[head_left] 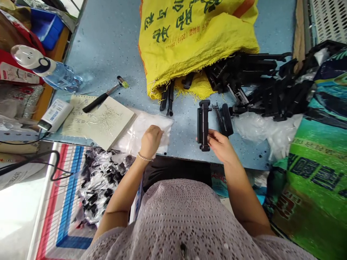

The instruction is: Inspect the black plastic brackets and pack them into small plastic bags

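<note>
In my right hand (221,146) is a long black plastic part (204,126) with a wider block at each end, held upright over the front of the table by thumb and fingers. My left hand (151,141) is closed, its fingers bunched on a stack of clear plastic bags (132,131); the fingertips are partly hidden. Just right of the held part lie two more black pieces (223,119), one slim and forked, the other rounded. Behind them a pile of black plastic parts (244,76) spills out of a yellow woven sack (197,36).
A small hammer (97,102) rests across a notepad (111,121) on the left. Nearby are a white handheld device (56,115) and a water bottle (61,74). Below the table edge, a basket (63,195) holds bagged black parts. A green sack (317,173) stands at the right.
</note>
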